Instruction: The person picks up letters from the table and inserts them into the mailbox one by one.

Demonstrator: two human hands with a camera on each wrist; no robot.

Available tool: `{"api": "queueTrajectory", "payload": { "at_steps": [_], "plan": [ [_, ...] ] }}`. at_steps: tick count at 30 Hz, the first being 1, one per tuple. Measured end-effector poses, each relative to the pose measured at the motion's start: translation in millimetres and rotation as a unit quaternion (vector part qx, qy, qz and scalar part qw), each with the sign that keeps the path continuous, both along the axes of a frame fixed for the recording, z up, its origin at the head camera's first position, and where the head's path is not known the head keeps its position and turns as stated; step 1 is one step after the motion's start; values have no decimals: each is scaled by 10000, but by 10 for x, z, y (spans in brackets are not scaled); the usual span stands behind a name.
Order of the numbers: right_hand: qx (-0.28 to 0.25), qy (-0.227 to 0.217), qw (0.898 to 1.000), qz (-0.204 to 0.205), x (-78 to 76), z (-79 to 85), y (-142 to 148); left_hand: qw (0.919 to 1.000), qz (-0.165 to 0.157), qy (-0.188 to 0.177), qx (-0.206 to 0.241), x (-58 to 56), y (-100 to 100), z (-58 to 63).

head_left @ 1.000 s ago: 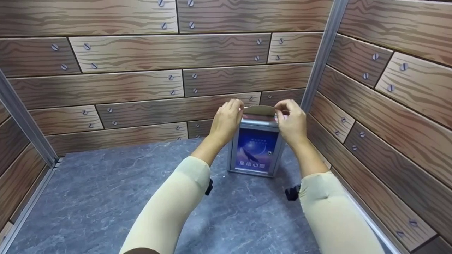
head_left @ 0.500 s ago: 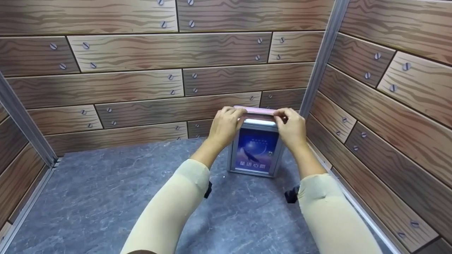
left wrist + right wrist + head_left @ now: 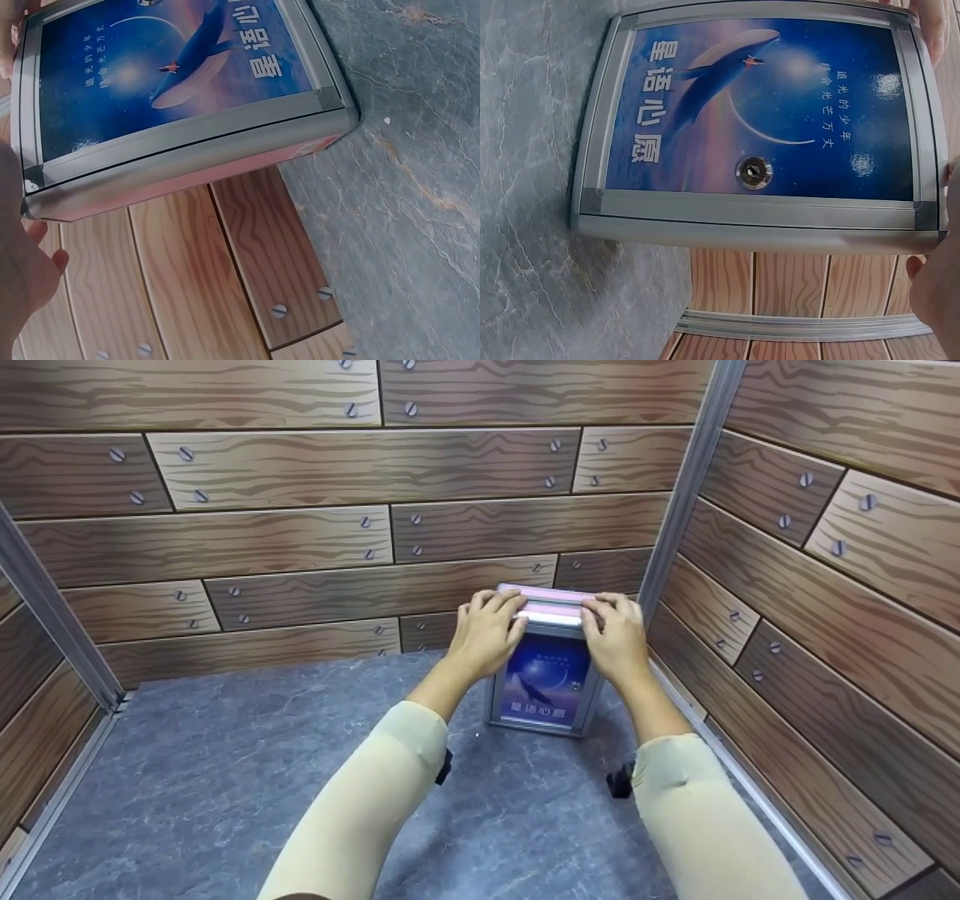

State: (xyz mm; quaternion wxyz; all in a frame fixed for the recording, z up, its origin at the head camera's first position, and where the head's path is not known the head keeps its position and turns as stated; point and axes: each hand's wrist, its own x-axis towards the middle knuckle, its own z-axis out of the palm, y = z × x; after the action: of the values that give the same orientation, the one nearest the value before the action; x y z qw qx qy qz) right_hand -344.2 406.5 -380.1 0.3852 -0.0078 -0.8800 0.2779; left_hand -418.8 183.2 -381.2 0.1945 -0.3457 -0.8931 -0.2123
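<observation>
A grey metal-framed box stands upright on the floor panel, its front bearing a blue whale picture with white characters. A round keyhole lock sits on that front. The pink lid lies down on top, and a dark slot runs across the top surface. My left hand rests on the top at the left corner, fingers over the lid and thumb by the front edge. At the right corner my right hand presses the top in the same way. Fingertips of both hands are partly hidden in the wrist views.
Wood-plank-patterned walls enclose the back and sides. Metal posts stand at the corners, one just behind the box on the right. The grey marbled surface spreads to the left and in front.
The lid, raised with its brown underside showing a second ago, has come down onto the box top. Both hands have followed it down, from pinching its edges to fingers laid on top.
</observation>
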Motion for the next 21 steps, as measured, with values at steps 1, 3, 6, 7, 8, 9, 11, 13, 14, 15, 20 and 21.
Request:
{"api": "queueTrajectory", "payload": {
  "at_steps": [1, 3, 6, 7, 8, 9, 11, 13, 14, 15, 20, 21],
  "plan": [
    [38, -32, 10000, -24, -1, -5, -1, 10000, 22, -56, -39, 5, -5, -1],
    [89, -146, 9998, -50, -20, 9, -39, 9999, 91, -131, -43, 1, -44, -2],
    [176, -523, 9984, -94, -38, 78, -128, 9996, 206, -194, 29, -6, -113, 3],
    [205, -703, 9973, -106, -41, 114, -168, 9995, 250, -204, 63, -5, -137, 8],
    [248, -896, 9956, -115, -36, 155, -218, 9993, 302, -210, 92, 1, -162, 14],
    [329, -1090, 9934, -126, -27, 199, -271, 9991, 358, -218, 110, 12, -185, 23],
    [511, -1443, 9882, -105, -1, 292, -388, 9986, 469, -201, 131, 44, -230, 51],
    [670, -1755, 9821, -102, 70, 382, -477, 9984, 516, -162, 135, 102, -235, 87],
    [743, -1889, 9791, -89, 110, 419, -519, 9984, 538, -130, 118, 137, -238, 108],
    [801, -2003, 9764, -60, 150, 451, -556, 9984, 555, -83, 93, 173, -243, 129],
    [869, -2353, 9680, 74, 353, 458, -663, 9976, 655, 199, -107, 375, -306, 181],
    [893, -2366, 9675, 65, 392, 428, -672, 9973, 673, 254, -147, 411, -328, 172]
  ]
}}
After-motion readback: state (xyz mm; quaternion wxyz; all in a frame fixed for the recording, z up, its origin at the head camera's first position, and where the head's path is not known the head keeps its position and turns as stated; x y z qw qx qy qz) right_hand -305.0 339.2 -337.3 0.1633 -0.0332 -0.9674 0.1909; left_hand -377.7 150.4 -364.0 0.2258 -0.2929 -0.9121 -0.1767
